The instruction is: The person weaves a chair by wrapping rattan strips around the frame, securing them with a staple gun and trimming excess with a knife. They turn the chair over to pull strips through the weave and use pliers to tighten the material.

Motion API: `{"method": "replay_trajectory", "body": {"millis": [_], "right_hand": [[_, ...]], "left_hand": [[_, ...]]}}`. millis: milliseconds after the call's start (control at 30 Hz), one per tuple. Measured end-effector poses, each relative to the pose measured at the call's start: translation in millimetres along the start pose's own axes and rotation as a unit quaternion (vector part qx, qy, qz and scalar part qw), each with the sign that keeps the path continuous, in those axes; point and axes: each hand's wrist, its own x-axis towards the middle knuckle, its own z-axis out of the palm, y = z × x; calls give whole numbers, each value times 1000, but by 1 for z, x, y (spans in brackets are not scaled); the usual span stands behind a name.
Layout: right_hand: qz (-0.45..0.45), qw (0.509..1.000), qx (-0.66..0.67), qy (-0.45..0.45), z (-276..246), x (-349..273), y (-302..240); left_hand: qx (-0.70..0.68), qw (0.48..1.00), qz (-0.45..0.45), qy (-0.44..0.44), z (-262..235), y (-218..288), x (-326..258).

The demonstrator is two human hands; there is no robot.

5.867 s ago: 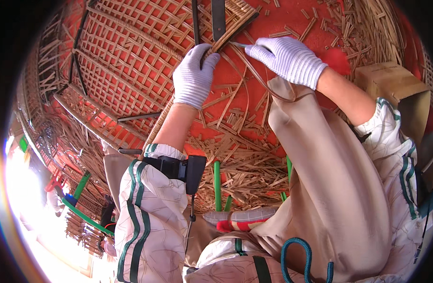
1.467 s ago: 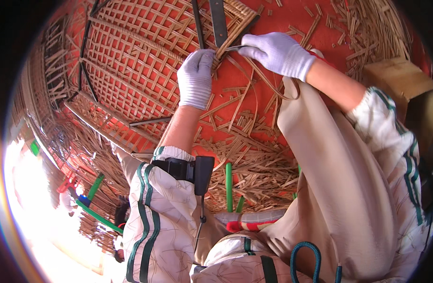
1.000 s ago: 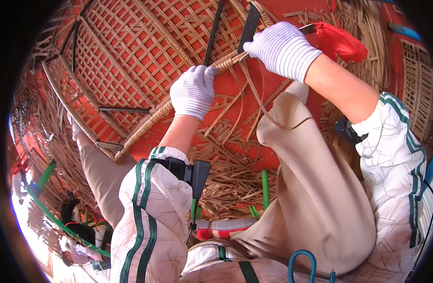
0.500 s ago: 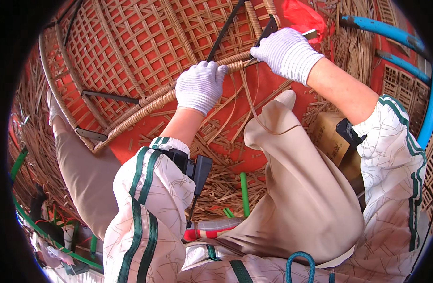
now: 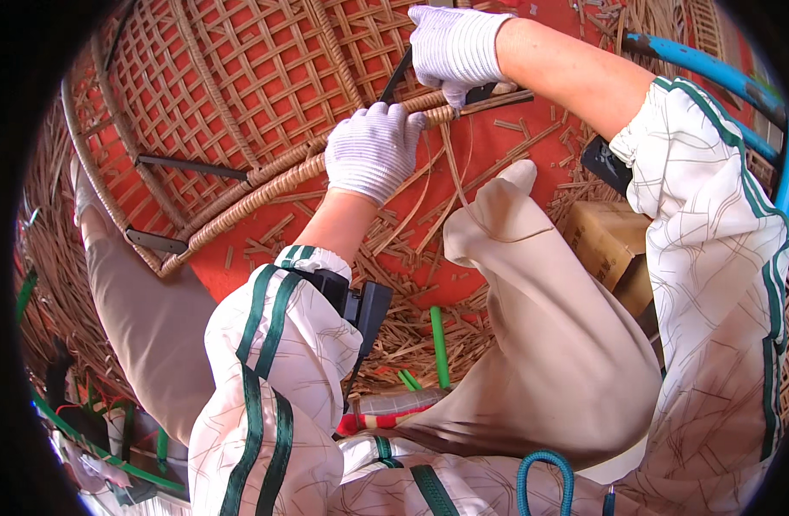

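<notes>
A woven rattan panel (image 5: pixel 274 52) with brown wrapped poles and black metal brackets (image 5: pixel 194 168) lies in front of me. My left hand (image 5: pixel 375 148), in a white striped glove, is closed around the panel's near wrapped rim (image 5: pixel 265 185). Beyond it to the right, my gloved right hand (image 5: pixel 455 50) is closed above the rim's right end. Whatever its fingers hold is hidden. A dark bar (image 5: pixel 498 103) shows just below that hand. Loose thin rattan strips (image 5: pixel 450 159) hang from the rim, one curving over my raised knee.
Cut rattan scraps (image 5: pixel 412 331) litter the red floor covering (image 5: pixel 265 225). At right stand a cardboard box (image 5: pixel 601 236) and blue metal tubes (image 5: pixel 713 60). Bundled strips (image 5: pixel 46 232) lie at left. A green stick (image 5: pixel 440 348) rises between my legs.
My right hand has moved up and left over the rim and turned, its forearm now nearer level. My left hand keeps its hold, and the panel has shifted slightly left in view.
</notes>
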Motion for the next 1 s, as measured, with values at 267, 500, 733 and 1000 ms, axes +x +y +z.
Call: {"method": "replay_trajectory", "body": {"millis": [267, 500, 733, 1000], "right_hand": [[46, 995, -33, 87, 49, 16, 2], [95, 986, 29, 132, 50, 50, 1], [143, 840, 29, 522, 26, -53, -12], [434, 862, 22, 259, 209, -188, -87]], "left_hand": [[-6, 1000, 12, 20, 4, -2, -2], [-3, 1000, 21, 19, 2, -6, -3], [-3, 1000, 15, -4, -3, -2, -1], [41, 997, -3, -63, -8, 6, 2]]}}
